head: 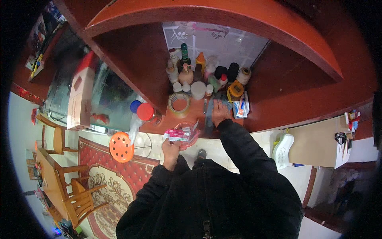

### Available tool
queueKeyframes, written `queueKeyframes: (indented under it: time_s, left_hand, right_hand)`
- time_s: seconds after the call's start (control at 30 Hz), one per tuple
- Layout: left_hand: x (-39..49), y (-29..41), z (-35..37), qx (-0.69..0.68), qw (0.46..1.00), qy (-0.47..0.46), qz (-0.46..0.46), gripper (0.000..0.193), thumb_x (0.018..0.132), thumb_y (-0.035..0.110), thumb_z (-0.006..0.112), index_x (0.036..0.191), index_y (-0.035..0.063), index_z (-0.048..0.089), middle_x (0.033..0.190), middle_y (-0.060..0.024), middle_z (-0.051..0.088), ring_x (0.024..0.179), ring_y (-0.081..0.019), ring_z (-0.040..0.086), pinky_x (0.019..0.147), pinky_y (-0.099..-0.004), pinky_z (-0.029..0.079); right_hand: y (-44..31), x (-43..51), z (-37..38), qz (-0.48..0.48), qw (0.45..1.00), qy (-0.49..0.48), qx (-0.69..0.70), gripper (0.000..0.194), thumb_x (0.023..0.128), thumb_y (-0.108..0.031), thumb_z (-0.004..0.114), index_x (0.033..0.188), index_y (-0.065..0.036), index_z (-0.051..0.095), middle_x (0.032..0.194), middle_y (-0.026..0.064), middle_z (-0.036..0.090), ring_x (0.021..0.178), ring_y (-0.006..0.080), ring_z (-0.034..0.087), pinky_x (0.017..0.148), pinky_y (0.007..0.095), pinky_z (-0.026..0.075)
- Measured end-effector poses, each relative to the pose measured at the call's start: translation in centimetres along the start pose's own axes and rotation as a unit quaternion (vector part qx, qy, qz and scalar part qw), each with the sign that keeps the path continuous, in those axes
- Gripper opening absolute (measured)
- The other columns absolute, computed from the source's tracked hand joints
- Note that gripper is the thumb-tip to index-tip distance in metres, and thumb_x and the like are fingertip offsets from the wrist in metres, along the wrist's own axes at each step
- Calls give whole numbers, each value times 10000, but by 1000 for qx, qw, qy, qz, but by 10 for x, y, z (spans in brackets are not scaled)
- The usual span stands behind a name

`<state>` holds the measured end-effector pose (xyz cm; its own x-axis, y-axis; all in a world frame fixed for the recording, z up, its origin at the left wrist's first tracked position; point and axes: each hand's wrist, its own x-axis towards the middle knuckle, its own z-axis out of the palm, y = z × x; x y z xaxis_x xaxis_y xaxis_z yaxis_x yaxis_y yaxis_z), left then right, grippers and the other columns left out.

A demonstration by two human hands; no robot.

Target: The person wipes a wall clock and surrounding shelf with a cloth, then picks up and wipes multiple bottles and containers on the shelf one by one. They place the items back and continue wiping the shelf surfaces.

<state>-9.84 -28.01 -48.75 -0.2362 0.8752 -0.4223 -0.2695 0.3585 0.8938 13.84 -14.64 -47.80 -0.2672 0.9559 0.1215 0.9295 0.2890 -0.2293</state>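
Observation:
My left hand (171, 151) grips a pink clear-fronted basket (195, 140) at the shelf's front edge, with a pink-and-white packet (177, 135) at its top. My right hand (220, 113) rests on a grey-blue cloth (209, 115) on the wooden shelf (195, 118); whether its fingers hold the cloth cannot be told. A roll of clear tape (179, 103) lies to the left of it. Small boxes and a tube (241, 106) lie just right of my right hand, below a yellow container (235, 90). A white-lidded jar (198, 90) stands behind.
Several bottles, among them a pump bottle (186, 75) and a green-capped bottle (184, 53), stand at the back. A red-lidded jar (145, 111) is at the left. An orange stool (121, 147) stands on the floor; a white plastic basket (283, 151) hangs at the right.

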Motion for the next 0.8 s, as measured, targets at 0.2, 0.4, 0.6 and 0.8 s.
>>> queueKeyframes:
  time_s: [0.2, 0.4, 0.6, 0.8]
  left_hand:
    - [4, -18, -1, -3, 1000, -7, -16, 238, 829, -60, 562, 1064, -58, 599, 905, -149, 677, 732, -254, 706, 623, -379, 625]
    - [7, -15, 6, -26, 1000, -7, -7, 320, 803, -72, 616, 1121, -84, 578, 952, -166, 654, 742, -268, 700, 591, -379, 630]
    - [-3, -2, 15, -11, 1000, -10, -8, 219, 857, -77, 533, 1068, -65, 590, 911, -169, 686, 755, -270, 707, 644, -375, 627]
    - [6, 14, 46, 83, 992, -85, 48, 253, 840, -60, 551, 1090, -54, 591, 873, -97, 655, 739, -227, 684, 634, -376, 627]
  right_hand:
    - [10, -86, 29, -16, 1000, 5, 7, 475, 790, -79, 606, 1247, 36, 549, 1100, 199, 583, 1007, 375, 520, 893, 443, 445]
    - [-16, -66, 28, -75, 983, -125, 108, 620, 864, -383, 586, 1427, -157, 455, 1438, 166, 477, 1287, 435, 436, 1092, 547, 311]
    - [-8, -29, 20, -42, 992, -109, 42, 680, 862, -422, 595, 1455, -148, 404, 1430, 187, 471, 1260, 389, 463, 1049, 534, 330]
    - [-12, -60, -21, 55, 980, -169, -92, 653, 898, -403, 566, 1417, -33, 426, 1332, 189, 537, 1213, 364, 487, 994, 504, 351]
